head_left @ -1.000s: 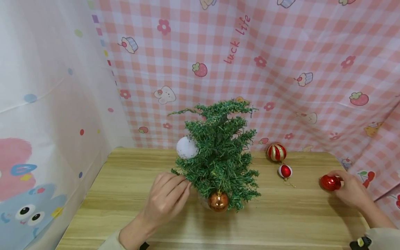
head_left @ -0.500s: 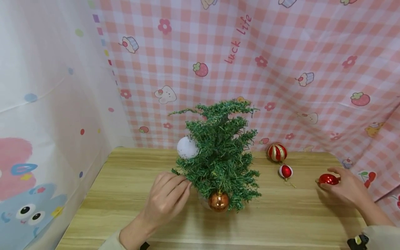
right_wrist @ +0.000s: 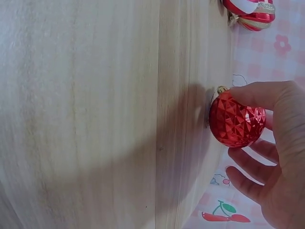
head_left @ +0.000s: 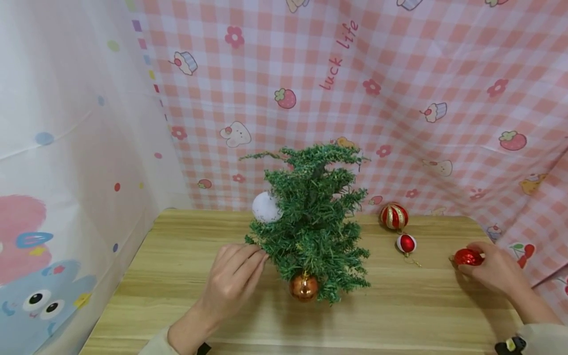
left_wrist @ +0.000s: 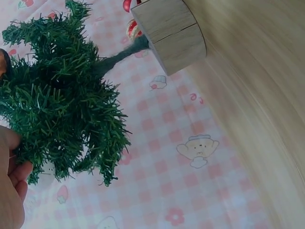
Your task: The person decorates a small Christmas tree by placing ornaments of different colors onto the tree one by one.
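Observation:
A small green Christmas tree [head_left: 315, 212] stands on the wooden table. My left hand [head_left: 235, 281] pinches a lower branch tip at its left side; in the left wrist view the fingertips [left_wrist: 21, 174] lie against the needles. From the tree hang a white ball ornament [head_left: 266, 207] on the left and a shiny copper ball ornament [head_left: 304, 287] low in front. At the table's right end my right hand [head_left: 499, 268] grips a red faceted Christmas ball [right_wrist: 237, 119] between thumb and fingers. Its gold cap points left in the head view, close over the tabletop.
A red-and-gold striped ball [head_left: 393, 217] and a smaller red-and-white ball [head_left: 406, 243] with a gold loop lie right of the tree. Behind the table [head_left: 177, 266] hangs a pink checked cloth [head_left: 310, 59]; a white printed cloth [head_left: 66, 172] hangs at left.
The tree has turned slightly, its copper ball shifting left, while my left hand stays at the branch. My right hand has turned the red ball so its cap shows on the left.

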The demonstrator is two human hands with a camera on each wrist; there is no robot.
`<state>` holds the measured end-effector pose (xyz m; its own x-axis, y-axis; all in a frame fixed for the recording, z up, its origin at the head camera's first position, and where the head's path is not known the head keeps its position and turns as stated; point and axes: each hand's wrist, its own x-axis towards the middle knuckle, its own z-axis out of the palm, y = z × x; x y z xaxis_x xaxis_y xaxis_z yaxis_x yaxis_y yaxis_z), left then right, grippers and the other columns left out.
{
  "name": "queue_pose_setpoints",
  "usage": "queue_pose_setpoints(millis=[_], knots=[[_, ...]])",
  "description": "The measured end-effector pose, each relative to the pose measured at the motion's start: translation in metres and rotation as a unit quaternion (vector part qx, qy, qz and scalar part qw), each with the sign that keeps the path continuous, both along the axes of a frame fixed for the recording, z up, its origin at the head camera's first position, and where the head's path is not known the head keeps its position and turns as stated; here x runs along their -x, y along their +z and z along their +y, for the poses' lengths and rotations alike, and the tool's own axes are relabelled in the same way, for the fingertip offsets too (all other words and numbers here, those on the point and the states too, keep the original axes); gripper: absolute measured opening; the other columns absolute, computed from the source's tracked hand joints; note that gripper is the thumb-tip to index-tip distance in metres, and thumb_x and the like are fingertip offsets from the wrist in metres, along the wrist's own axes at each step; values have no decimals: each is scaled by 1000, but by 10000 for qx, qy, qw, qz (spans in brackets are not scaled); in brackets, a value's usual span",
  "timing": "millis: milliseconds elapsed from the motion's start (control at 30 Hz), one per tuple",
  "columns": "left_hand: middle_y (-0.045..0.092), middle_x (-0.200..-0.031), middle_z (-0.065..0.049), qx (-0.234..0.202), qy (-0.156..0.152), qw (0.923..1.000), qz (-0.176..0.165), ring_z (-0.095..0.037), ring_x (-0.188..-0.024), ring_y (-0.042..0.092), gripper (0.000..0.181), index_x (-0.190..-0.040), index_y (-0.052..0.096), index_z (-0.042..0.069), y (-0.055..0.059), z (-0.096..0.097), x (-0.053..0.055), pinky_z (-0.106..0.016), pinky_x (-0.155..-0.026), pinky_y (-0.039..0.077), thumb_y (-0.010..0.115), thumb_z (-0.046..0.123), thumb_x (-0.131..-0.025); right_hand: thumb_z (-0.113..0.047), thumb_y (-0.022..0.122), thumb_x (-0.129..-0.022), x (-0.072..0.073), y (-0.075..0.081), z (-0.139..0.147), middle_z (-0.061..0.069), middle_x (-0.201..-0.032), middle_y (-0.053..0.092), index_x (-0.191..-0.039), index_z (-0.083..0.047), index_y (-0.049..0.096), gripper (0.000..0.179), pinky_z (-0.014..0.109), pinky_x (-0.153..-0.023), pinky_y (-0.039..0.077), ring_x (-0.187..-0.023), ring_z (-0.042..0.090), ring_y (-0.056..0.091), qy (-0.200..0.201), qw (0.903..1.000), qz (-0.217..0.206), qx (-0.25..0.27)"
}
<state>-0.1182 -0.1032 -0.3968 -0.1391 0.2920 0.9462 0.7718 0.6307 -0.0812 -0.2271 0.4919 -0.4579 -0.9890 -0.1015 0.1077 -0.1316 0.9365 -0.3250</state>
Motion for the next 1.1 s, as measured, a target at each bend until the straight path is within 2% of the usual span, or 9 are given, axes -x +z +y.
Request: queue_pose_setpoints(millis=[100, 233, 467, 667, 767, 800, 933, 1000, 1100], knots=[[75, -90, -16, -69, 128, 9999, -49, -27, -76, 68, 22, -93, 78, -6, -1, 3, -4, -36, -69, 53, 64, 8, -104, -37, 86, -84, 11, 3, 1, 34, -107, 68, -128, 9, 60, 68, 45, -63, 51, -88, 45, 68, 103, 9999, -38, 82], [75, -93, -17, -136, 115, 9998, -122, -28, -78, 69, 22, -95, 77, -6, -2, 0, -1, -37, -71, 55, 64, 8, -103, -37, 84, -86, 7, 7, -2, 31, -102, 69, -128, 8, 59, 66, 38, -61, 48, -84, 39, 68, 19, 9998, -98, 193], [76, -95, -17, -174, 158, 9994, -266, -28, -79, 69, 22, -98, 77, -7, -3, -3, 1, -37, -71, 53, 64, 10, -104, -33, 85, -87, 1, 9, -9, 34, -105, 68, -128, 7, 60, 62, 36, -61, 47, -92, 47, 67, -3, 9989, 141, 438], [76, -96, -16, -203, 258, 9988, -371, -28, -80, 69, 22, -99, 77, -7, -4, -5, 2, -38, -73, 55, 64, 10, -104, -29, 87, -86, 1, 6, -11, 32, -107, 69, -125, 6, 63, 58, 29, -60, 48, -92, 44, 69, 155, 9970, 381, 648], [76, -96, -16, -238, 295, 9986, -375, -29, -81, 70, 22, -99, 77, -7, -5, -4, 2, -39, -74, 55, 64, 10, -104, -27, 89, -84, 2, 6, -12, 31, -107, 70, -122, 5, 65, 56, 27, -60, 46, -88, 31, 69, 253, 9956, 510, 738], [76, -96, -16, -250, 305, 9985, -374, -30, -81, 70, 22, -99, 77, -7, -5, -4, 2, -39, -74, 55, 64, 10, -104, -27, 89, -83, 3, 7, -13, 31, -107, 70, -122, 5, 66, 55, 27, -60, 46, -86, 23, 68, 254, 9954, 556, 741], [76, -98, -17, -293, 395, 9981, -367, -30, -82, 70, 21, -99, 77, -7, -6, -1, 1, -39, -74, 55, 65, 9, -103, -29, 90, -83, 6, 10, -15, 31, -112, 69, -124, 4, 66, 58, 25, -61, 44, -86, -7, 52, 298, 9939, 622, 865], [76, -98, -18, -313, 455, 9978, -358, -30, -82, 70, 22, -99, 77, -7, -7, 0, 0, -38, -74, 55, 64, 10, -104, -29, 90, -83, 7, 13, -17, 31, -115, 68, -125, 4, 66, 58, 24, -61, 44, -87, -17, 45, 344, 9925, 669, 964], [76, -97, -18, -347, 550, 9972, -370, -30, -82, 70, 23, -99, 77, -7, -7, 3, -1, -38, -74, 55, 64, 11, -104, -27, 89, -84, 8, 17, -22, 31, -117, 67, -125, 4, 66, 57, 20, -59, 44, -86, -23, 40, 437, 9895, 768, 1148]])
